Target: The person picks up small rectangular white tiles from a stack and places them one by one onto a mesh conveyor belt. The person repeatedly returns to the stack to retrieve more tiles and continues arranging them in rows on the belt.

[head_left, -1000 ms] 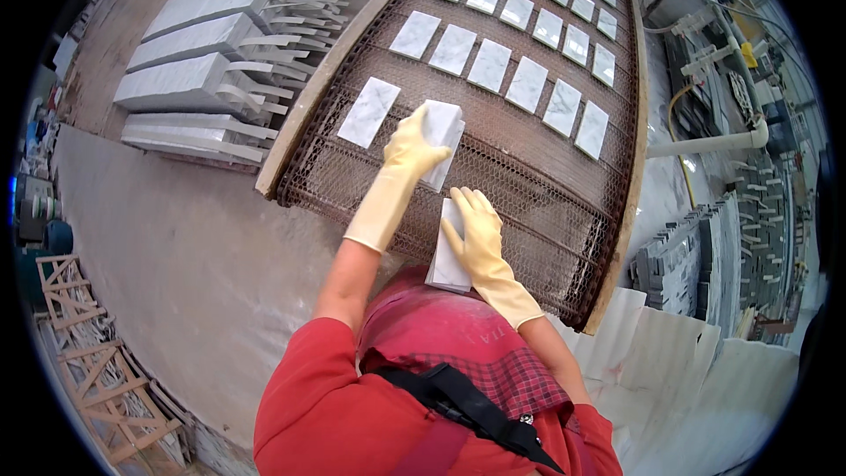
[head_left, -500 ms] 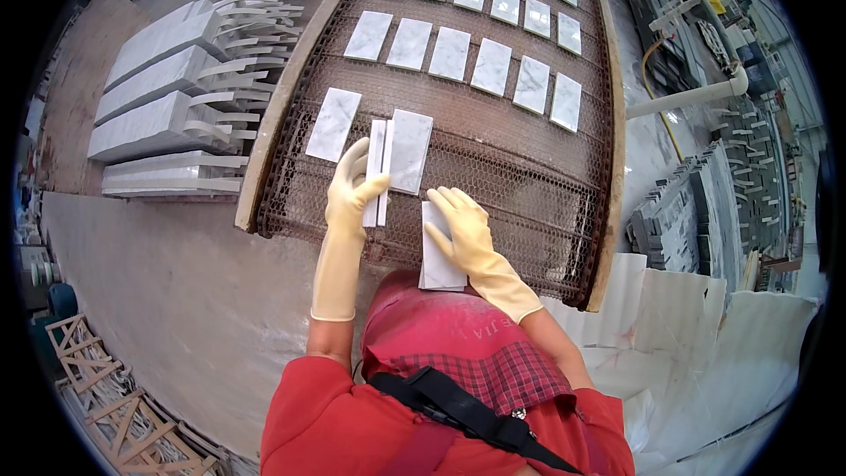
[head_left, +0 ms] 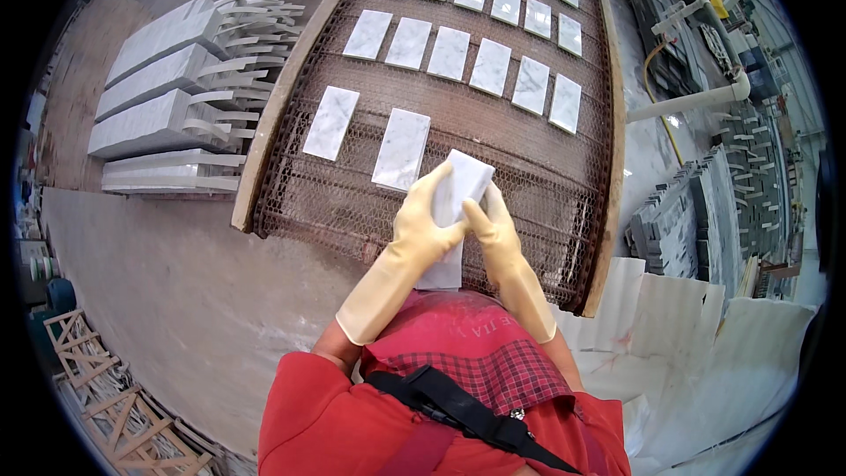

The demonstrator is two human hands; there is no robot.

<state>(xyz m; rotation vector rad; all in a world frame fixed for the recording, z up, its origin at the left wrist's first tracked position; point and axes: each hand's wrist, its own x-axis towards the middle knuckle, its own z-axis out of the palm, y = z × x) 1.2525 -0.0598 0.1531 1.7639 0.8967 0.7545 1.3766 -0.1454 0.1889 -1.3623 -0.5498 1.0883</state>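
Both my hands wear cream rubber gloves. Between them is a white marble tile [head_left: 464, 178], tilted above the mesh belt [head_left: 538, 211]; whether a second tile lies beneath it is hard to make out. My left hand [head_left: 423, 219] grips its left edge, and my right hand [head_left: 493, 227] closes on the right edge, thumbs near each other. Below the hands, against my apron, more marble tile [head_left: 443, 275] shows, partly hidden by the gloves. Just ahead and to the left, a grey-veined tile [head_left: 402, 148] lies flat on the belt, with another tile [head_left: 331, 122] left of it.
Rows of tiles [head_left: 449, 53] cover the belt farther off. Wooden rails [head_left: 264, 150] [head_left: 608, 211] edge both sides. White slabs [head_left: 154, 79] stand stacked on the left; dark-edged stone pieces [head_left: 674, 216] and a pale pipe [head_left: 696, 99] are at the right.
My left hand has carried its narrow, edge-on tiles rightward, and a tile's broad face now shows. My right hand has left the near stack and joined it on the tile.
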